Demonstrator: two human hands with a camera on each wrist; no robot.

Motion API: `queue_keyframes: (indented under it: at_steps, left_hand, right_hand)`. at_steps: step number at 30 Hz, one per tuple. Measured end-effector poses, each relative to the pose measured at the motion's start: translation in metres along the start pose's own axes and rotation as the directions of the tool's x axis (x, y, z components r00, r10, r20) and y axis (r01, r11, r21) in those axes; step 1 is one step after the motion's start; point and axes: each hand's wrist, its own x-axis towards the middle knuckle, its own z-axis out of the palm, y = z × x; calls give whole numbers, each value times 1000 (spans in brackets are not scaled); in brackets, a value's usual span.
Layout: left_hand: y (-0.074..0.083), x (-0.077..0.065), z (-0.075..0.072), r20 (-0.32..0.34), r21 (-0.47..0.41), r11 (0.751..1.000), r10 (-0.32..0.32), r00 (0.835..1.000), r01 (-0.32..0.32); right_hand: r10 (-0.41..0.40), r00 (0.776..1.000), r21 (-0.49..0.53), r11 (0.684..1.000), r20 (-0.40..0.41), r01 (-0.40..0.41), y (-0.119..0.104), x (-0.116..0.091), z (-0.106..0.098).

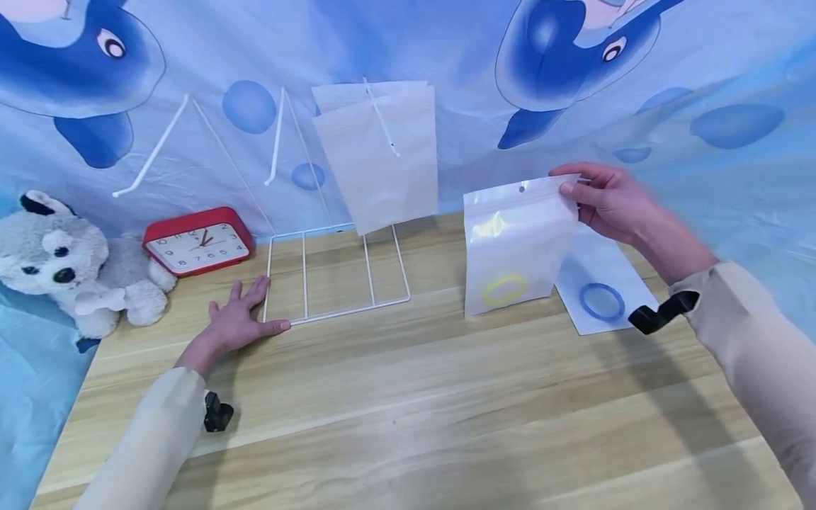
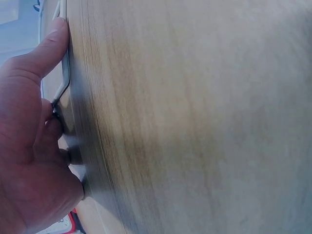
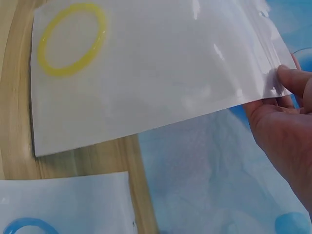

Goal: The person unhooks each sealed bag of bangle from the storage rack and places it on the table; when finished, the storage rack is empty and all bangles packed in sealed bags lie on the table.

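My right hand [image 1: 612, 202] pinches the top right corner of a white zip bag [image 1: 510, 241], thumb in front and fingers behind. The bag stands upright with its lower edge at the tabletop, and a yellow ring [image 3: 100, 31] shows through near its bottom. Behind it a second white bag [image 1: 576, 258], with a blue ring [image 1: 599, 287] inside, lies flat on the table. My left hand [image 1: 239, 319] rests with spread fingers at the left side of a white wire rack [image 1: 304, 280], its thumb on the front wire.
White bags [image 1: 389, 163] hang from the rack's right hook; two other hooks [image 1: 153, 145] stick out at left. A red clock [image 1: 199, 241] and a plush husky [image 1: 76, 262] sit beyond my left hand. A blue patterned curtain [image 1: 408, 42] hangs behind the wooden table [image 1: 395, 397].
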Motion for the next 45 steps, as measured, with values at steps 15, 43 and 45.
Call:
queue_keyframes:
  at_steps: [15,43,45]
  left_hand:
    - [-1,-14,4,-6,-40,999,-8,1000,7]
    - [7,-17,-1,8,-29,998,-54,999,54]
    - [7,-17,1,8,-29,998,-56,998,56]
  right_hand:
    - [118,967,-128,981,-224,-149,20,50,-4]
    - [204,921,-294,905,-333,-306,48,92,-11]
    - [209,922,-294,905,-325,-309,51,93,-12]
